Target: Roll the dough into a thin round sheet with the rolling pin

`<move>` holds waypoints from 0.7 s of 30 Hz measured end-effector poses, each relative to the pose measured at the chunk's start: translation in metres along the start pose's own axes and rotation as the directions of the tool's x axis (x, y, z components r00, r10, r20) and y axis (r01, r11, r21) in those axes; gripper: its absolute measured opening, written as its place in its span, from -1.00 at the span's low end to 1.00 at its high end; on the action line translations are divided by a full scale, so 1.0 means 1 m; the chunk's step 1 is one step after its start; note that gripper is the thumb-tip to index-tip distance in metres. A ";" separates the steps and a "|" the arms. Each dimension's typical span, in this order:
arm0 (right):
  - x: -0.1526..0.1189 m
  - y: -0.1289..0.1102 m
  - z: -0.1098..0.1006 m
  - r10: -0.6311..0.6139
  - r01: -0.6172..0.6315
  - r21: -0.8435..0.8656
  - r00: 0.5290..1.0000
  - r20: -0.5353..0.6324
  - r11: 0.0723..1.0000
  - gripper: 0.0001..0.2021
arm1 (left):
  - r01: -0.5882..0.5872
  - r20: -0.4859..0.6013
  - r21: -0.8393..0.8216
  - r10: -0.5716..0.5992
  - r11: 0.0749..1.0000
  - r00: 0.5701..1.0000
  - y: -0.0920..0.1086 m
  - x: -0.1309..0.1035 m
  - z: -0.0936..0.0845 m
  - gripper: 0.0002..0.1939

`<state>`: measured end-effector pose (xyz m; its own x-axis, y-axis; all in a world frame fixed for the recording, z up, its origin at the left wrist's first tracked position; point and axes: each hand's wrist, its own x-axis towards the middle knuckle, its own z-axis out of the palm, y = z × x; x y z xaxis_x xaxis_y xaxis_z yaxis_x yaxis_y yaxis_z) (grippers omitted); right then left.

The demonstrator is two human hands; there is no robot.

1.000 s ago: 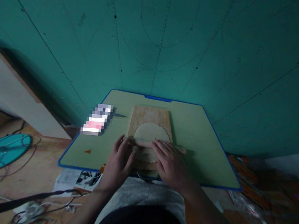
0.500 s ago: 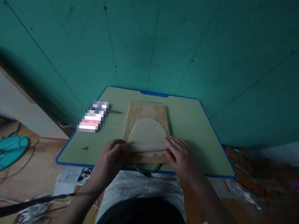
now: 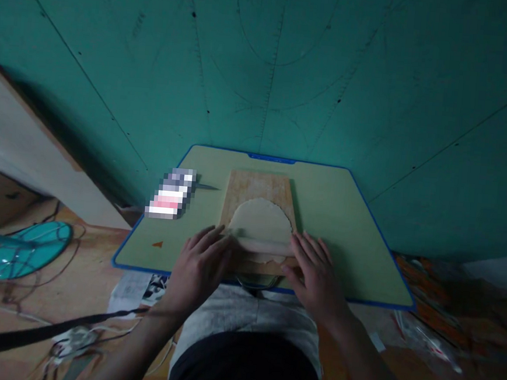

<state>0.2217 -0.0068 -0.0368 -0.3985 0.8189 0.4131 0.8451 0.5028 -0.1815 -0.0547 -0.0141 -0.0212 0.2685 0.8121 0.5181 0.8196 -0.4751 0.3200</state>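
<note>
A flattened sheet of pale dough (image 3: 262,219) lies on a wooden board (image 3: 260,183), its far edge rounded and its near edge ragged. Across its near part runs a pale roller (image 3: 262,247), which looks like a rolling pin; its ends are hidden by my hands. My left hand (image 3: 201,262) rests over the left end, fingers stretched forward and its thumb hidden. Over the right end lies my right hand (image 3: 313,268), with fingers spread and the thumb apart on the near side.
Beneath the board is a pale green table top (image 3: 343,220) with a blue rim. A blurred-out item (image 3: 172,194) and a thin pointed blade (image 3: 207,186) lie left of the board, near a small orange triangle (image 3: 157,244). A green wall (image 3: 263,68) stands behind.
The view has shifted, so the table sits slightly farther right. Both hands have loosened from a more curled hold, with the fingers now stretched forward. The roller is in nearly the same place on the dough.
</note>
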 end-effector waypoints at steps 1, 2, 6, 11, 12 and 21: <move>0.005 0.002 0.003 0.011 -0.011 -0.012 1.000 -0.009 1.000 -0.35 | 0.024 0.025 0.016 -0.025 1.000 0.999 0.001 0.002 0.002 -0.64; 0.008 0.002 0.006 0.017 -0.018 -0.024 1.000 -0.023 1.000 -0.34 | 0.045 0.043 0.030 -0.047 0.999 0.998 0.002 0.003 0.004 -0.59; -0.003 -0.002 0.009 -0.003 0.003 -0.009 0.999 -0.049 1.000 -0.31 | 0.062 0.052 0.038 -0.064 0.997 0.997 0.010 -0.014 0.009 -0.45; -0.032 -0.011 0.007 0.005 -0.002 0.036 0.996 -0.090 0.999 -0.32 | 0.045 0.001 0.029 -0.045 0.999 0.999 0.016 -0.039 0.008 -0.44; -0.034 -0.011 0.007 0.010 -0.006 0.041 0.995 -0.095 0.999 -0.33 | 0.054 0.004 0.027 -0.054 0.998 0.999 0.017 -0.039 0.008 -0.44; -0.001 0.000 0.011 0.044 -0.035 0.093 0.995 -0.092 0.995 -0.43 | 0.078 0.069 0.037 -0.081 0.996 0.994 0.012 -0.017 0.012 -0.40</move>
<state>0.2178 -0.0044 -0.0473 -0.3265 0.8111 0.4852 0.8216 0.4974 -0.2785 -0.0432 -0.0294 -0.0360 0.2360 0.8692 0.4345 0.8562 -0.3975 0.3301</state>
